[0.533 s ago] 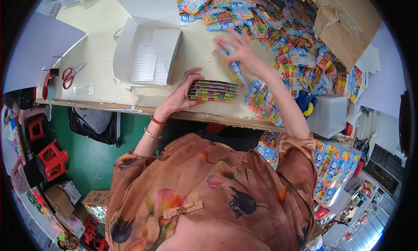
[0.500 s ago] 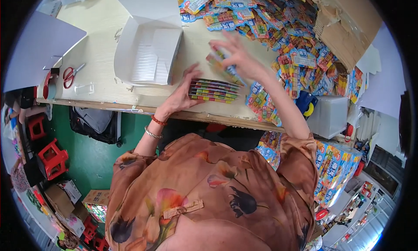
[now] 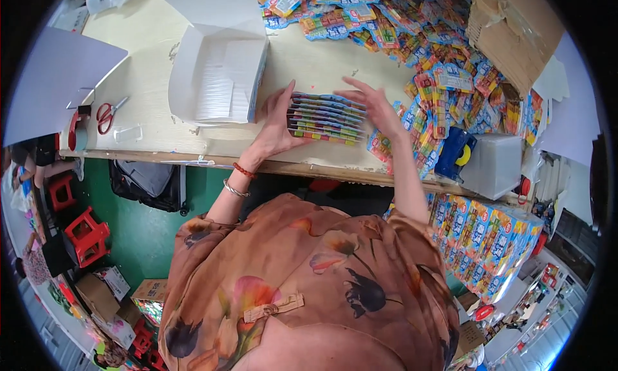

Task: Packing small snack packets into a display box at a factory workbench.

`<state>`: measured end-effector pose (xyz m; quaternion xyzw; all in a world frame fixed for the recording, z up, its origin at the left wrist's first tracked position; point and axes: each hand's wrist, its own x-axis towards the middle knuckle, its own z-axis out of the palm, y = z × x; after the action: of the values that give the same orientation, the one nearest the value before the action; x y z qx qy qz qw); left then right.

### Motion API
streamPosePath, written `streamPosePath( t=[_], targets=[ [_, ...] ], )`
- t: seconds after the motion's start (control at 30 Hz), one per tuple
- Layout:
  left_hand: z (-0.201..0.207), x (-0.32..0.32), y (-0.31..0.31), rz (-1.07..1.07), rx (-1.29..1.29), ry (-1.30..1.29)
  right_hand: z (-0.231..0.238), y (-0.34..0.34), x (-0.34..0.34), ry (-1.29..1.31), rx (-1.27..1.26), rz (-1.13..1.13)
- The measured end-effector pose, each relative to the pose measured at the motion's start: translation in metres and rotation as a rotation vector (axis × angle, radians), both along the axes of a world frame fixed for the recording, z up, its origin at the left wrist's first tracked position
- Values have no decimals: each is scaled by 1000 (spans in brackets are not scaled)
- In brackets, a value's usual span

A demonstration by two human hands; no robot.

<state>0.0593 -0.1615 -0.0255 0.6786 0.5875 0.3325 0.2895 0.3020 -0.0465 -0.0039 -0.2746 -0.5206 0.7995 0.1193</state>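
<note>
My left hand (image 3: pixel 275 125) grips the left end of a stack of colourful flat candy packs (image 3: pixel 327 120), thumb and fingers round it. The packs stand on edge in several rows at the table's near side. At the stack's right end is my right hand (image 3: pixel 380 110), fingers apart and slightly blurred; whether it touches the packs I cannot tell. Just left of the stack sits an open white display box (image 3: pixel 185 81) with pale, ridged contents. A large loose heap of similar packs (image 3: pixel 444 49) spreads over the far right of the table.
A torn cardboard box (image 3: pixel 524 33) leans over the heap. At the right edge stand a blue tape dispenser (image 3: pixel 456 153) and a translucent plastic box (image 3: pixel 492 168). Red-handled scissors (image 3: pixel 105 118) lie at left. Bright printed boxes (image 3: pixel 486 239) are stacked below the table's right end.
My right hand has come down from above the stack to its right end, and the pack it held is no longer in it. The stack looks deeper, with more rows showing.
</note>
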Motion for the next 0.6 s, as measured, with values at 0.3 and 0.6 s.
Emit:
streamPosePath(
  t=[0.3,0.6],
  targets=[
    [6,3,-2,-114,-98,-385,-17,-85,-26,137,399,-676],
    [-4,-5,-4,-148,-136,-295,-18,-76,-19,51,317,-601]
  ],
)
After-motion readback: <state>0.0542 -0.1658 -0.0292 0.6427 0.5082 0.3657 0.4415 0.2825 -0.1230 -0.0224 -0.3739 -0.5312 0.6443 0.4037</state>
